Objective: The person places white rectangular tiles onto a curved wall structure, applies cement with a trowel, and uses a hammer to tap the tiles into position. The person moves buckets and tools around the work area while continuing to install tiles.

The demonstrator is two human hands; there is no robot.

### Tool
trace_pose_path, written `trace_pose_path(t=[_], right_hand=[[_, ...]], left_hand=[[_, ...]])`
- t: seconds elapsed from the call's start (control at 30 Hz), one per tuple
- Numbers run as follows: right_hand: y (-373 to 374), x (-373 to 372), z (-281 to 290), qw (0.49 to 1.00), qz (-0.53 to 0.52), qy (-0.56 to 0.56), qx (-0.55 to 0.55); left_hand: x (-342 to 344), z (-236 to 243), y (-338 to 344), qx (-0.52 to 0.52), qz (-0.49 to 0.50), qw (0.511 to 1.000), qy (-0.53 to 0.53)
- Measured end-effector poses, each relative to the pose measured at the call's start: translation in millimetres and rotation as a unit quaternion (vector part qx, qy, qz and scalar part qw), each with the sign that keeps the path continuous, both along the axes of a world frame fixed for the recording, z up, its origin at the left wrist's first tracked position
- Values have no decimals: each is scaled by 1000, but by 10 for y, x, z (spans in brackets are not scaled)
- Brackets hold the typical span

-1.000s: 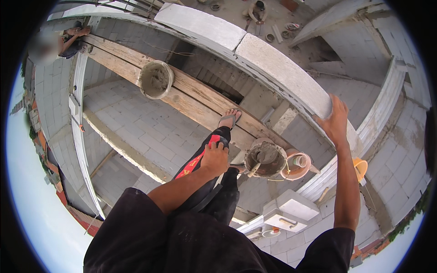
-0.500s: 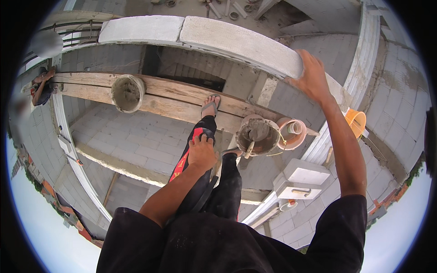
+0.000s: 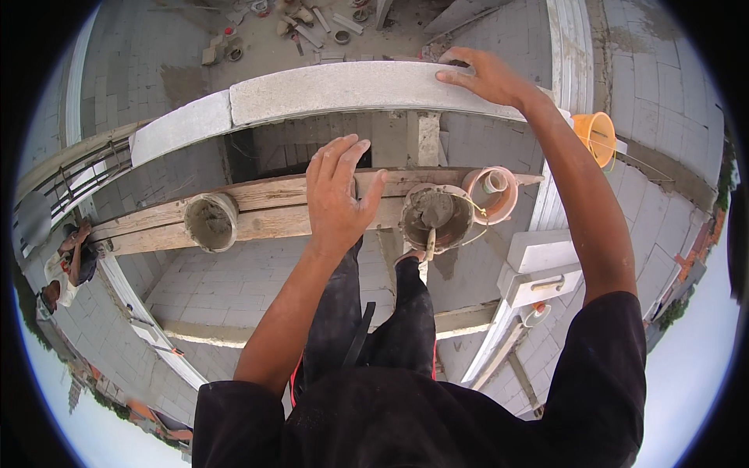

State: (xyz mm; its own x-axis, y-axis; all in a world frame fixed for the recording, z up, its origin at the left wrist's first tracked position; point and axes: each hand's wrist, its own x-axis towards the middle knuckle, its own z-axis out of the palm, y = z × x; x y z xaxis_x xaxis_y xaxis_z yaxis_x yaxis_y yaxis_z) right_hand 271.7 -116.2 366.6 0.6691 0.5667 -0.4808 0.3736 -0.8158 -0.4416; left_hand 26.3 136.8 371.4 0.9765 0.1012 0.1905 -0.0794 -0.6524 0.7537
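Note:
My left hand (image 3: pixel 339 187) is raised over the wooden planks (image 3: pixel 269 222), fingers apart and nothing in them, just below the curved row of white blocks (image 3: pixel 312 90). My right hand (image 3: pixel 484 78) grips the top of that block row near its right part, fingers bent over the edge. Below me a bucket of grey mortar (image 3: pixel 433 214) with a handled tool in it stands on the planks beside a pinkish bucket (image 3: pixel 503 199) holding a smaller container. Another bucket of mortar (image 3: pixel 211 222) sits farther left on the planks. My legs hang down behind my left forearm.
A co-worker (image 3: pixel 62 273) is at the planks' far left end, beside exposed steel bars (image 3: pixel 90 175). An orange bucket (image 3: pixel 593 140) is at the right, above white blocks (image 3: pixel 538 269). Beneath and beyond are drops to lower floors, with buckets and offcuts (image 3: pixel 320 27) on the one beyond.
My left hand has left my thigh and risen forward, fingers spreading. My right hand is still on the blocks. The view has rotated, so the blocks and planks lie more level across it.

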Motion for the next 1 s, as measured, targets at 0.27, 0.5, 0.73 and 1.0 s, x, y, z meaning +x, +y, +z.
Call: trace_pose_path(t=[0.27,0.5,0.73,1.0], right_hand=[[-1109,-63,-171,970,-182,-153,-45],[-1547,-341,-327,954,-180,-236,-47],[-1298,-258,-113,957,-229,-157,-85],[-1419,-434,-115,912,-321,-254,-10]], left_hand=[[1862,-473,-155,218,-170,953,121],[1909,-366,-442,304,-193,916,180],[1898,-367,-362,298,-178,924,164],[1910,-413,-464,349,-162,909,162]])
